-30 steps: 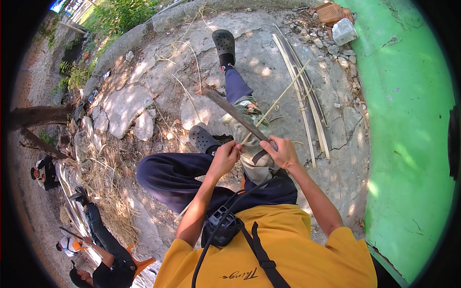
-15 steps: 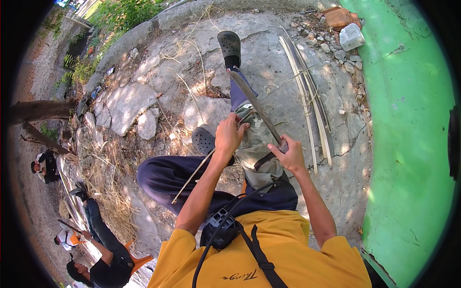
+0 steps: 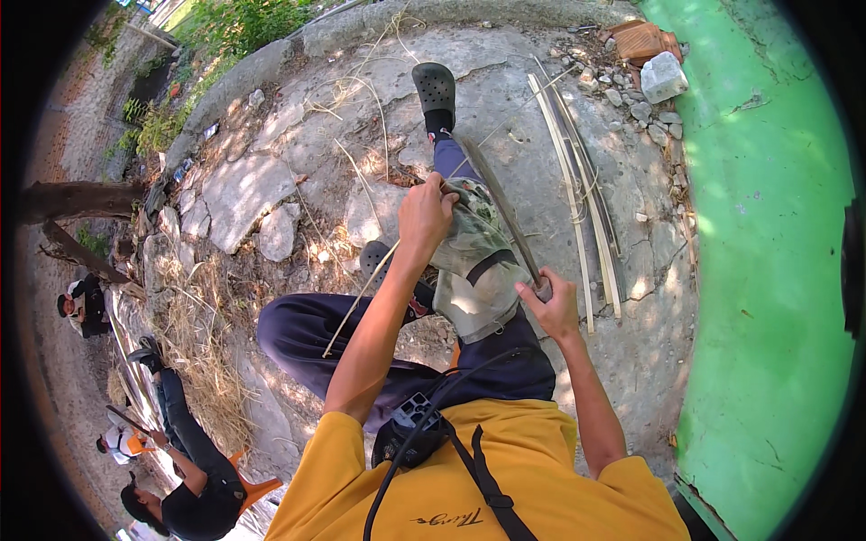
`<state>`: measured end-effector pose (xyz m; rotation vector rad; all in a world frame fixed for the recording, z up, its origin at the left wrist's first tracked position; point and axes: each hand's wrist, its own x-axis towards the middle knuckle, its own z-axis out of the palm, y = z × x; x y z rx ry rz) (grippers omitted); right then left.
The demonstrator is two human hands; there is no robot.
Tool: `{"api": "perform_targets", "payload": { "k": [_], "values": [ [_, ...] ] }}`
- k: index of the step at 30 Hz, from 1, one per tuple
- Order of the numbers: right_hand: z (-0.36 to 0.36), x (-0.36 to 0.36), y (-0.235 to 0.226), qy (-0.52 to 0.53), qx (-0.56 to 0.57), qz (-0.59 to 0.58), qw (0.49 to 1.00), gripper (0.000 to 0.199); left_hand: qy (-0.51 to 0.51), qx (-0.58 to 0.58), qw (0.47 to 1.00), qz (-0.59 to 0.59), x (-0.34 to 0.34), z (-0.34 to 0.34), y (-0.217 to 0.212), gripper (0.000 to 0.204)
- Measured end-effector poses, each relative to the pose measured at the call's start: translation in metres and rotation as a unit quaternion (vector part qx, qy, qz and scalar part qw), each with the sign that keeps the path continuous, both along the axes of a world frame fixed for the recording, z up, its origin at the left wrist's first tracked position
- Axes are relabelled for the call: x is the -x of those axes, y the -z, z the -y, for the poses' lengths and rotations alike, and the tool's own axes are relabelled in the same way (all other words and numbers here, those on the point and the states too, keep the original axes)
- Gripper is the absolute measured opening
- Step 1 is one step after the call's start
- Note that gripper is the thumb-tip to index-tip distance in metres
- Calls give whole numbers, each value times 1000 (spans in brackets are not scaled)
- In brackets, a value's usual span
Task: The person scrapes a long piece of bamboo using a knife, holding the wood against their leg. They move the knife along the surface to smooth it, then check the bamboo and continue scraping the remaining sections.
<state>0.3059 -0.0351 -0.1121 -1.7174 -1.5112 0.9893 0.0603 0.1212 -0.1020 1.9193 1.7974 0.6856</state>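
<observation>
My left hand [image 3: 426,216] is closed around a thin bamboo strip [image 3: 359,302], whose pale tail slants down toward my bent leg. My right hand [image 3: 552,307] grips the handle of a long, dark-bladed knife [image 3: 502,203]. The blade points away from me, tilted slightly left, and lies to the right of my left hand, apart from it. Under both hands, a camouflage cloth [image 3: 469,281] with a dark strap covers my outstretched leg. How the strip sits within my left fingers is hidden.
Long split strips [image 3: 582,198] lie on the cracked concrete to the right, beside a green wall [image 3: 767,270]. A white block [image 3: 663,77] and rubble sit at the far right. Loose stone slabs [image 3: 248,200] and dry straw are leftward. Another person [image 3: 198,491] sits at the lower left.
My left hand has moved slightly away from me and left, with the strip. My right hand and the knife have shifted right and a little nearer, widening the gap between the hands.
</observation>
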Motion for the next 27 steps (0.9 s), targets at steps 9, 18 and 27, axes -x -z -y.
{"api": "perform_targets", "payload": {
  "k": [9,18,27],
  "values": [
    [4,13,2,2,17,-47,999,46,44,55,996,60,27,63,-5,26],
    [-29,28,6,-58,-40,4,997,54,21,186,954,233,18,99,9,21],
    [-49,37,4,-123,79,92,985,69,15,126,962,244,4,100,31,19]
  ]
}}
